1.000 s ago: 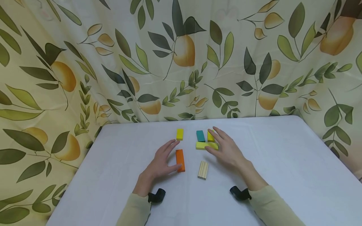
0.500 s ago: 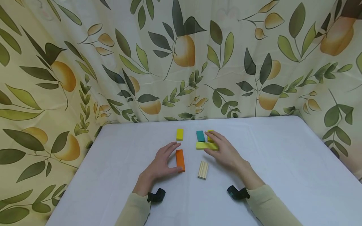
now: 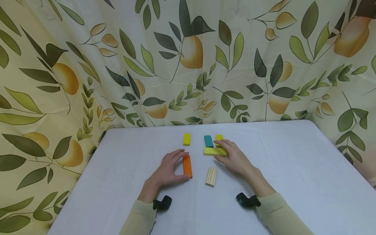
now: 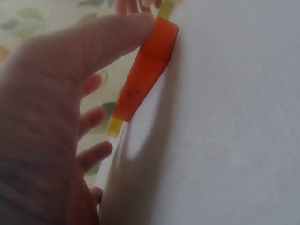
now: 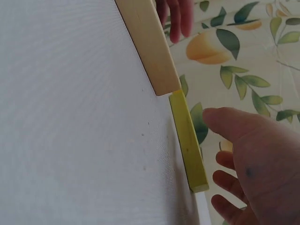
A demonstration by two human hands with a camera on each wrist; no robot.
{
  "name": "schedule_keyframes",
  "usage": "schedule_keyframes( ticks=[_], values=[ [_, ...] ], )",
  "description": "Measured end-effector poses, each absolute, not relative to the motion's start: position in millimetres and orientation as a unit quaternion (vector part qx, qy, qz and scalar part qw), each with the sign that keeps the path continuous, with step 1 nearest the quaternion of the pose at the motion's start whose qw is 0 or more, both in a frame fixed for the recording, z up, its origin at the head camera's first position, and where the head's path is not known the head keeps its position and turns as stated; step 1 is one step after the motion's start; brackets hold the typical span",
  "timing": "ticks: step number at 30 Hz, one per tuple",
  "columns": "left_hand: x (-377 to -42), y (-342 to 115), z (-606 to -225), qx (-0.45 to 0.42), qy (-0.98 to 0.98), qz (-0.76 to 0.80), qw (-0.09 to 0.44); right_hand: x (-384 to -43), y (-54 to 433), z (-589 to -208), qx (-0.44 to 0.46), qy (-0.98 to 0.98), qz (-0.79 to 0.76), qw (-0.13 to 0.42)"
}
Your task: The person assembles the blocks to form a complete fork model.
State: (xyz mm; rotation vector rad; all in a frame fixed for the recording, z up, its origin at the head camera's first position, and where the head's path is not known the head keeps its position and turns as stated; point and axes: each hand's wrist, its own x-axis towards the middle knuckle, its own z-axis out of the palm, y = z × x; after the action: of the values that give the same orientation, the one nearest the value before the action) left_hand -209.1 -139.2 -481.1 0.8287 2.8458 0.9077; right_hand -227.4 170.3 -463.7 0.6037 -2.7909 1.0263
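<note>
In the head view my left hand arches beside an orange block. Its thumb overlaps the near end and its fingertips hover around the far end. The left wrist view has the thumb right at the orange block, with the other fingers spread apart. My right hand is curved at the right end of a long yellow-green block. Its thumb lies on the near side and its fingers reach over toward a small yellow block, partly covered. From the right wrist, a gap shows between thumb and yellow-green block.
A teal block stands behind the yellow-green one. Another yellow block sits further left. A pale striped wooden piece lies between the hands. Behind the white table hangs a leaf-and-fruit patterned curtain.
The fingers of my right hand have come down and nearer the thumb over the yellow-green block. My left fingertips have drawn slightly toward the orange block's far end. The blocks have stayed put.
</note>
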Motion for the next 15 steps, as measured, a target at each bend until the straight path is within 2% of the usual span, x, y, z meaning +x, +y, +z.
schedule_keyframes(
  ticks=[15],
  values=[
    [-207.2,-138.9,-479.6,0.265,0.919,0.290,0.029,-227.2,175.8,-470.2,0.200,-0.919,0.331,0.073]
  ],
)
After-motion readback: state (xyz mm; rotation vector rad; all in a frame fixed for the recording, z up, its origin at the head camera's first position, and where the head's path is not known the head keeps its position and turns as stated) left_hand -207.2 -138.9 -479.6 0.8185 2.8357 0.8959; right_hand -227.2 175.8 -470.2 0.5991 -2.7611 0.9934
